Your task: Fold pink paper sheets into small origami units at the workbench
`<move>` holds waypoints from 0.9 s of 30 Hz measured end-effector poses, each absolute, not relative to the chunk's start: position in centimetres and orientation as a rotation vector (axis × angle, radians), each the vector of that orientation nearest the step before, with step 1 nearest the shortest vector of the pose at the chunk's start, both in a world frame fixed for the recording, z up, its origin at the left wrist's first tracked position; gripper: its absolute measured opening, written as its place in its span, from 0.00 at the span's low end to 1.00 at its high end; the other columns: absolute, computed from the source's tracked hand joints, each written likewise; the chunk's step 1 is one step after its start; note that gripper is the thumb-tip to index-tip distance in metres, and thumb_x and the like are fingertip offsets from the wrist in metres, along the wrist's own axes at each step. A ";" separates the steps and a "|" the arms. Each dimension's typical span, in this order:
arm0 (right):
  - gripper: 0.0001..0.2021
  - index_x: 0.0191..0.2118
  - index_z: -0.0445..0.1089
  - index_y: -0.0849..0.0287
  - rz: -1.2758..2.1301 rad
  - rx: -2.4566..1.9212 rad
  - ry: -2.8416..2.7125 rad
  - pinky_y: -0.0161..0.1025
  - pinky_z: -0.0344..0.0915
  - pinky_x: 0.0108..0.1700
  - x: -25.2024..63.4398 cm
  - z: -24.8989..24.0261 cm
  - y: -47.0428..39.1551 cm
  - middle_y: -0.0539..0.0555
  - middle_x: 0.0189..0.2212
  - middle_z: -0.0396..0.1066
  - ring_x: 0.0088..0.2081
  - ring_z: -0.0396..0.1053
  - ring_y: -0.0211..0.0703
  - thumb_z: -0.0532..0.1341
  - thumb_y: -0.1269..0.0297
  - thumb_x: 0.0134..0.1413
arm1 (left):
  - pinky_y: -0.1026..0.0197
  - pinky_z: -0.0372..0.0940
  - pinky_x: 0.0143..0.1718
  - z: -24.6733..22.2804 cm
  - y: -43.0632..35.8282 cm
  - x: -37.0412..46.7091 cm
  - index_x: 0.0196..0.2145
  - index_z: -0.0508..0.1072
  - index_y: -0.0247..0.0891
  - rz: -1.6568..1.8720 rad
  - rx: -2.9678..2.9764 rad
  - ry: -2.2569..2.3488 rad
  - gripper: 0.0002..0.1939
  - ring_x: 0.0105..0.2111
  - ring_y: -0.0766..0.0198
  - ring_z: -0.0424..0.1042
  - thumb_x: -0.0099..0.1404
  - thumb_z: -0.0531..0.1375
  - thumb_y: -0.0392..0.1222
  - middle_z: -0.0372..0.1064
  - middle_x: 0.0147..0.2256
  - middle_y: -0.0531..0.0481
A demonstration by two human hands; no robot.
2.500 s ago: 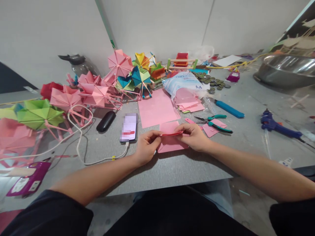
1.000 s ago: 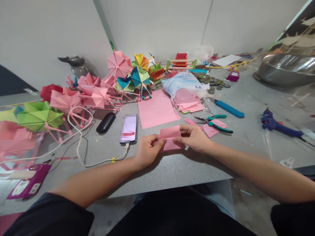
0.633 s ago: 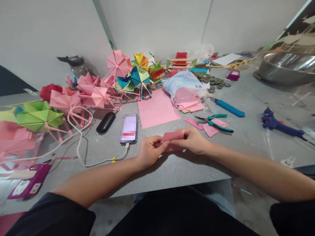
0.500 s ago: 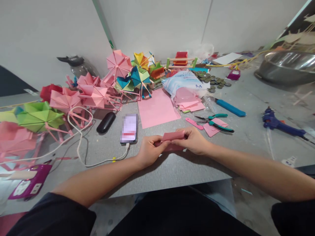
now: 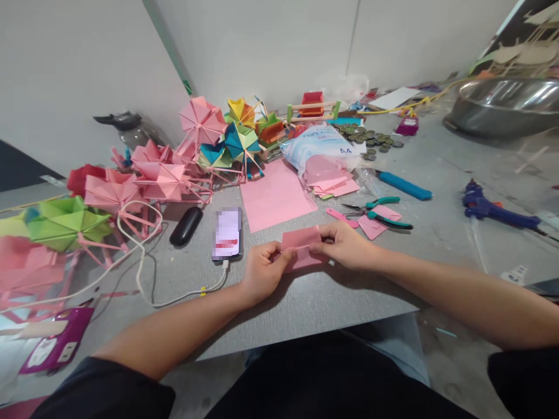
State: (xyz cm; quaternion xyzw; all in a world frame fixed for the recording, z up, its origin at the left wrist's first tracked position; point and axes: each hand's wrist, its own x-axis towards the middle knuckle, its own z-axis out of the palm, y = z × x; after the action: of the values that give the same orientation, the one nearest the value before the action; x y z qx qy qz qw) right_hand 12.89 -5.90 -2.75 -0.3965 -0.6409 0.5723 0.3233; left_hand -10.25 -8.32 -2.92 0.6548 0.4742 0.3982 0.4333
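A small pink piece of paper (image 5: 301, 238) with a crease across its middle is held between my hands, near the front of the table. My left hand (image 5: 267, 269) is closed on its left side, thumb on top. On the right side, my right hand (image 5: 343, 245) pinches the same paper between thumb and fingers. Behind them lies a larger pink sheet (image 5: 277, 195). Green-handled pliers (image 5: 379, 214) rest on small pink papers to the right, beside a pink cutter (image 5: 340, 217). A phone (image 5: 227, 234) with a white cable is left of my hands.
Pink and green folded paper models (image 5: 70, 221) crowd the left side. A copy-paper bag (image 5: 321, 145), coins (image 5: 369, 137) and a blue-handled cutter (image 5: 404, 185) are further back. On the right are a blue glue gun (image 5: 498, 210) and a metal bowl (image 5: 502, 113).
The pink paper has tilted so that more of its face and crease shows. Both hands still hold it, and my right thumb has shifted away from the left one. The view has turned slightly.
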 end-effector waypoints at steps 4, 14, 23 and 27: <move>0.09 0.33 0.83 0.57 1.498 -1.057 -1.742 0.39 0.62 0.31 13.5 -2.7 -5.5 0.49 0.24 0.73 0.26 0.66 0.40 0.68 0.58 0.59 | 0.62 0.57 0.28 -3.1 -8.2 -10.5 0.24 0.74 0.38 0.991 1.662 1.152 0.24 0.24 0.66 0.59 0.71 0.64 0.58 0.65 0.21 0.53; 0.16 0.22 0.73 0.55 1.254 -1.121 -1.772 0.41 0.66 0.33 14.1 -2.4 -4.8 0.50 0.22 0.72 0.27 0.69 0.41 0.75 0.56 0.54 | 0.62 0.57 0.28 -3.5 -8.1 -10.6 0.24 0.72 0.38 0.987 1.643 1.164 0.23 0.24 0.66 0.60 0.72 0.63 0.57 0.63 0.22 0.54; 0.10 0.30 0.73 0.56 1.399 -1.142 -1.718 0.39 0.65 0.32 13.7 -2.9 -5.2 0.50 0.25 0.75 0.28 0.71 0.40 0.73 0.60 0.52 | 0.59 0.65 0.36 -4.4 -7.3 -10.5 0.36 0.78 0.37 1.139 1.589 1.186 0.16 0.34 0.60 0.70 0.71 0.66 0.53 0.73 0.33 0.48; 0.12 0.35 0.73 0.56 1.336 -1.162 -1.552 0.40 0.65 0.31 12.8 -3.9 -5.6 0.51 0.27 0.76 0.29 0.71 0.41 0.73 0.56 0.56 | 0.49 0.71 0.52 -5.1 -7.1 -10.7 0.51 0.75 0.41 1.602 1.862 1.390 0.19 0.50 0.52 0.72 0.65 0.72 0.44 0.72 0.49 0.43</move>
State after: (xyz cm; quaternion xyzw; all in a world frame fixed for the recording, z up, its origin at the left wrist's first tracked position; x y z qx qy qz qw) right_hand 12.80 -5.60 -3.85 -0.4558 -0.6087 0.5239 0.3837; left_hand -10.71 -7.10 -5.11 0.6513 0.4863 0.5604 0.1587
